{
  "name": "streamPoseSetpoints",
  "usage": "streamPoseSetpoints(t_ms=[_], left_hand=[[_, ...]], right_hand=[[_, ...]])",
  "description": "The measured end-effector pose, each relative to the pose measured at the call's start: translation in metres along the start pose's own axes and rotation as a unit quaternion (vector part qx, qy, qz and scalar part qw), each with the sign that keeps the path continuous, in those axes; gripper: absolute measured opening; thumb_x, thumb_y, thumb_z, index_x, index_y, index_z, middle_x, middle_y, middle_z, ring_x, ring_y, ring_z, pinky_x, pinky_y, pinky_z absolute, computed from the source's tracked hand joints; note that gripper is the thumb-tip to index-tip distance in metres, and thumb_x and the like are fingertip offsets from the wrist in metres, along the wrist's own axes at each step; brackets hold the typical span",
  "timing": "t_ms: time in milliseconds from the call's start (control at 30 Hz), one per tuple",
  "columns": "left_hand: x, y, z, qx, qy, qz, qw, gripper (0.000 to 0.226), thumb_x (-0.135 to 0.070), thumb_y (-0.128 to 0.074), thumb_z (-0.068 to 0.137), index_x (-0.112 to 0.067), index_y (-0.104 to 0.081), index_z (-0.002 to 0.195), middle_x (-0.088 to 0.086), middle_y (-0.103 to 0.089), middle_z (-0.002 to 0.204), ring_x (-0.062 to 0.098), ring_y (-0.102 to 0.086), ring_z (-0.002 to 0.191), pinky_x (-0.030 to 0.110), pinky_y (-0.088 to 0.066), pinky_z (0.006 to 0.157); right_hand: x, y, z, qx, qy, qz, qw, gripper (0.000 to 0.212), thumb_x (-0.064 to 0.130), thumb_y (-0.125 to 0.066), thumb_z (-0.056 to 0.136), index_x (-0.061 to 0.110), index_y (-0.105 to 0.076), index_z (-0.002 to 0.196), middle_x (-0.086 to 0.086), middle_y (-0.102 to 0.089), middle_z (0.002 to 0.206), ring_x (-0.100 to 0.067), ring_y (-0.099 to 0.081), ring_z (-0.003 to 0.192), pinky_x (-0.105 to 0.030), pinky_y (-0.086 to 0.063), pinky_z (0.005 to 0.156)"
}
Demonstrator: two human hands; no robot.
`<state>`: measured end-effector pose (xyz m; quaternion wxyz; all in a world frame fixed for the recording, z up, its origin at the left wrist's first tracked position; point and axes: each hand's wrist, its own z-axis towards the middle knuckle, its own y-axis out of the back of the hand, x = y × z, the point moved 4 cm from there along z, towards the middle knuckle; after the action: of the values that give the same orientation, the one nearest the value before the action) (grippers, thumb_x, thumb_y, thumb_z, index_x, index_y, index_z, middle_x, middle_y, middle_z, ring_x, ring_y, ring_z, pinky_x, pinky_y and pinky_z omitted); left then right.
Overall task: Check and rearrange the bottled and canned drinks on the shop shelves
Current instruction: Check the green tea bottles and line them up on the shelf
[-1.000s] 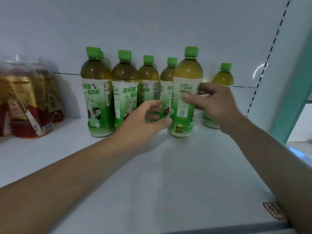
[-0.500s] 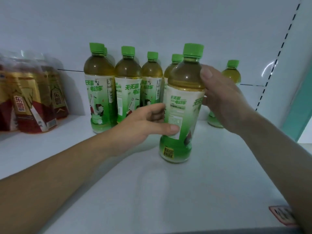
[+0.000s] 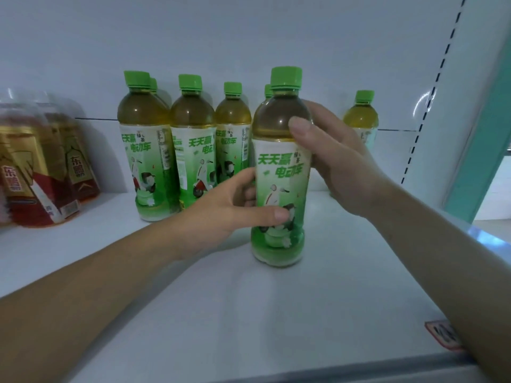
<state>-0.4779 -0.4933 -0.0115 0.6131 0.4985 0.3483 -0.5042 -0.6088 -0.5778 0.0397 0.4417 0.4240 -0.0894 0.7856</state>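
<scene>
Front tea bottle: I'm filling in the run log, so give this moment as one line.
bottle: upright on shelf, label forward | left hand: grips lower label | right hand: grips shoulder

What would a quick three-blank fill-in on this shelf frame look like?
1. The left hand and right hand both hold one green tea bottle with a ____ cap.
2. The thumb on its bare shoulder, above the label, belongs to the ____ hand.
3. The red-and-gold Dongpeng bottles stand to the ____ of the row of green tea bottles.

Missing words: green; right; left
</scene>
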Motion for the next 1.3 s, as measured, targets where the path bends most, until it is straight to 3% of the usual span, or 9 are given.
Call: streamPoseSetpoints(t_ms=[100,333,500,667,867,967,1067,1200,1300], left_hand=[[0.000,-0.004,-0.001,-0.049,0.020,0.077,0.996,0.089,-0.048,-0.092,0.052,-0.040,-0.052,0.131,-0.020,-0.069,0.118,-0.003,-0.064,0.108,0.026,-0.053,0.096],[-0.001,-0.002,0.001,-0.026,-0.004,-0.023,0.999,0.068,-0.013,-0.075,0.068,-0.020,-0.053,0.132,-0.009,-0.073,0.115,0.003,-0.069,0.104,0.016,-0.055,0.082],[-0.001,-0.008,0.000,-0.066,0.006,0.058,0.996,0.074,-0.044,-0.086,0.051,-0.046,-0.052,0.116,-0.030,-0.070,0.104,-0.014,-0.064,0.093,0.006,-0.050,0.072],[-0.002,0.000,0.000,-0.029,-0.001,0.019,0.999,0.072,-0.022,-0.079,0.062,-0.027,-0.053,0.129,-0.013,-0.073,0.112,0.001,-0.068,0.103,0.018,-0.055,0.086],[-0.004,-0.005,-0.003,-0.070,-0.001,0.063,0.996,0.079,-0.044,-0.084,0.050,-0.044,-0.051,0.123,-0.026,-0.070,0.108,-0.011,-0.065,0.097,0.013,-0.053,0.081],[-0.002,-0.003,0.000,-0.081,-0.004,0.052,0.995,0.073,-0.031,-0.086,0.059,-0.036,-0.053,0.123,-0.023,-0.072,0.104,-0.007,-0.068,0.094,0.015,-0.056,0.080],[-0.002,0.000,0.000,-0.035,0.003,0.019,0.999,0.058,-0.004,-0.077,0.078,-0.028,-0.053,0.125,-0.013,-0.075,0.107,0.003,-0.070,0.100,0.020,-0.057,0.085],[0.000,-0.003,0.000,-0.071,-0.001,0.048,0.996,0.081,-0.037,-0.093,0.061,-0.038,-0.049,0.129,-0.020,-0.070,0.115,-0.001,-0.065,0.108,0.024,-0.054,0.089],[-0.002,-0.002,0.001,-0.107,-0.006,0.046,0.993,0.086,-0.036,-0.088,0.050,-0.034,-0.050,0.127,-0.022,-0.072,0.107,-0.006,-0.068,0.097,0.017,-0.056,0.081]], right_hand=[[0.002,0.002,0.000,-0.056,0.032,-0.046,0.997,0.050,0.045,-0.077,0.077,0.025,-0.059,0.118,0.013,-0.073,0.106,-0.009,-0.070,0.101,-0.027,-0.057,0.084],[-0.001,-0.001,-0.001,0.010,0.003,0.016,1.000,0.044,0.035,-0.055,0.096,0.016,-0.055,0.135,0.000,-0.070,0.121,-0.021,-0.066,0.115,-0.040,-0.053,0.094],[0.004,-0.002,-0.001,-0.052,0.029,-0.043,0.997,0.049,0.047,-0.075,0.077,0.025,-0.058,0.118,0.015,-0.073,0.100,-0.007,-0.071,0.096,-0.022,-0.055,0.079],[0.003,-0.002,0.001,-0.007,0.002,0.002,1.000,0.060,0.050,-0.055,0.092,0.012,-0.053,0.138,-0.008,-0.067,0.127,-0.029,-0.063,0.120,-0.052,-0.050,0.100],[0.010,-0.001,-0.003,-0.054,0.030,-0.047,0.997,0.042,0.042,-0.071,0.083,0.023,-0.060,0.119,0.016,-0.074,0.103,-0.005,-0.071,0.097,-0.020,-0.054,0.079],[0.010,-0.002,-0.001,-0.052,0.009,-0.048,0.997,0.060,0.059,-0.063,0.077,0.022,-0.059,0.125,0.011,-0.072,0.115,-0.010,-0.069,0.107,-0.033,-0.056,0.089],[0.006,-0.003,-0.001,-0.015,-0.013,-0.013,1.000,0.052,0.048,-0.056,0.092,0.018,-0.057,0.135,0.004,-0.071,0.123,-0.016,-0.067,0.115,-0.041,-0.054,0.095],[0.011,-0.006,-0.003,-0.051,0.023,-0.055,0.997,0.037,0.044,-0.068,0.084,0.029,-0.061,0.117,0.020,-0.073,0.099,0.000,-0.070,0.094,-0.018,-0.054,0.075],[0.014,-0.007,-0.003,-0.048,0.023,-0.083,0.995,0.053,0.062,-0.066,0.075,0.032,-0.059,0.118,0.020,-0.072,0.106,0.000,-0.069,0.100,-0.022,-0.056,0.082]])
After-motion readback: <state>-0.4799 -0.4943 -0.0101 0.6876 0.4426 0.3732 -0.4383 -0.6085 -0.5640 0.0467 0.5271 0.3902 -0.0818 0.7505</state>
